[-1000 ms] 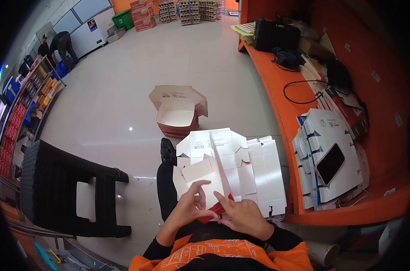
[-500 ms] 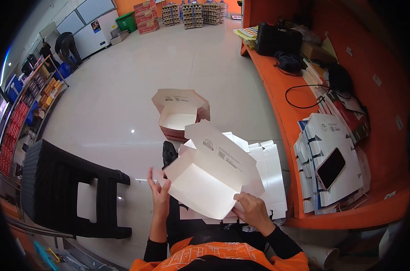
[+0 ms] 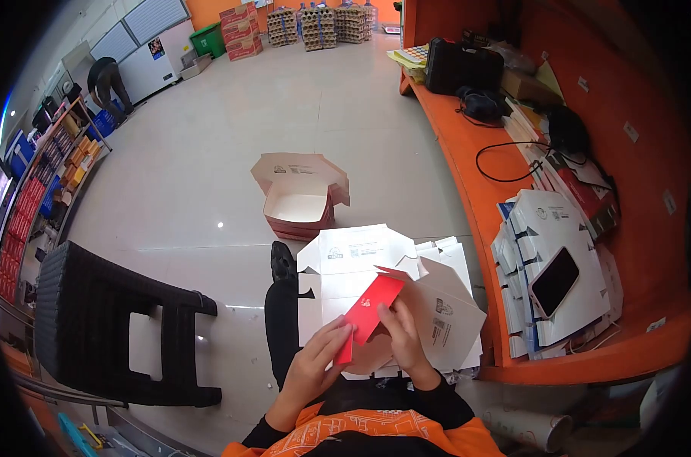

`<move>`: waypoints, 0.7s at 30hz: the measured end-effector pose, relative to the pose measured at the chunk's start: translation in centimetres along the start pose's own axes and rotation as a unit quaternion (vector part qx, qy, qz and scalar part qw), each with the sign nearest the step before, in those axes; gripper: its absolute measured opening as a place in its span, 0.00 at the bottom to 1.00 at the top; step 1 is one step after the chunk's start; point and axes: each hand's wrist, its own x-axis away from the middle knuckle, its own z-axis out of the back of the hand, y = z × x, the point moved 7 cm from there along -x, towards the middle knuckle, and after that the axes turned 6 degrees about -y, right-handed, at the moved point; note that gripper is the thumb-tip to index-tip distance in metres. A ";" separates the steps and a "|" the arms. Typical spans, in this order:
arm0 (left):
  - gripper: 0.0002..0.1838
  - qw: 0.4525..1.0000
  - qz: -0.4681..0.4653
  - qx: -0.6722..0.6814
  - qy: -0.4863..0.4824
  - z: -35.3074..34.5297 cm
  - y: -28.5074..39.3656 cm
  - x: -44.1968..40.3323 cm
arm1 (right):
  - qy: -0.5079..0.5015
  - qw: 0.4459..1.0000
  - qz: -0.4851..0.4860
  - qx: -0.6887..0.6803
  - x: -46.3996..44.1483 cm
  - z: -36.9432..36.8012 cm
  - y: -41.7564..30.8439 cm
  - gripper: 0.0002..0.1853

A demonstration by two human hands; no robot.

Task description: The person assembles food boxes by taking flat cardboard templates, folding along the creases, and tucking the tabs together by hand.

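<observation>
A folded cardboard box, with a red outer wall (image 3: 371, 302) and a white printed lid flap (image 3: 446, 314) spread to the right, is held over my lap. At the wall's lower left end, my left hand (image 3: 313, 361) is closed on the box. My right hand (image 3: 403, 335) grips it near the middle, with its fingers against the red wall. The box's inside is mostly turned away. Beneath it lie several flat white box blanks (image 3: 349, 259), printed on the top sheet. On the floor ahead stand folded boxes (image 3: 298, 221), nested, with the top lid raised.
A black stool (image 3: 117, 327) stands on my left. An orange shelf (image 3: 452, 179) runs along my right, bearing more blanks (image 3: 543, 221), a phone (image 3: 556, 282), a cable and a black case (image 3: 463, 67). Another person (image 3: 108, 84) bends near a freezer (image 3: 159, 61) at the far left.
The box has been turned over, so its red outer wall shows instead of its white inside, and its lid points right. My left hand has come inward onto the box.
</observation>
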 end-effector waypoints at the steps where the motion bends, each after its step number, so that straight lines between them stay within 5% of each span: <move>1: 0.31 1.000 -0.005 -0.011 -0.015 -0.1 -0.2 0.0 | 0.011 1.000 -0.009 -0.017 -0.5 0.2 0.7 0.16; 17: 0.26 0.992 0.102 -0.075 0.028 0.9 -1.8 -1.3 | 0.018 0.987 0.043 0.151 0.7 -2.8 1.4 0.13; 21: 0.31 0.988 0.135 0.064 -0.030 1.7 -3.1 -1.4 | -0.030 0.944 0.048 0.324 0.5 -2.7 1.9 0.12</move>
